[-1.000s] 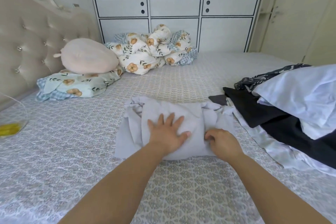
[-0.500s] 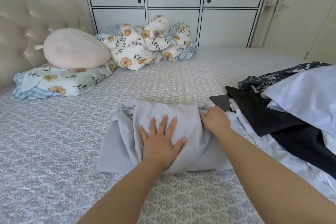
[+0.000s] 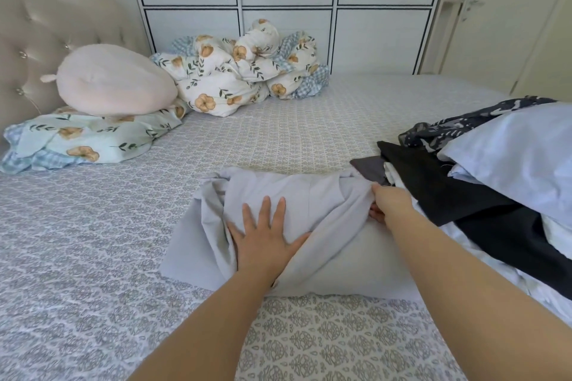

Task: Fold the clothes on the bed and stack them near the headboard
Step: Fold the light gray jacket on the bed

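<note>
Pink pillow (image 3: 114, 83) atop floral pillow (image 3: 89, 139), crumpled quilt (image 3: 247, 68) beside.

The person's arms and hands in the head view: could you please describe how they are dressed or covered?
Both forearms are bare right down into the bottom of the frame, with no sleeve or cuff showing. The left hand has no glove, ring, watch or bracelet that I can see. The right hand and its wrist look equally bare, though its fingers are partly hidden in cloth.

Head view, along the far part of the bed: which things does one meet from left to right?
Headboard → pink round cushion lying on the floral pillow → crumpled floral quilt → pile of unfolded clothes.
</note>
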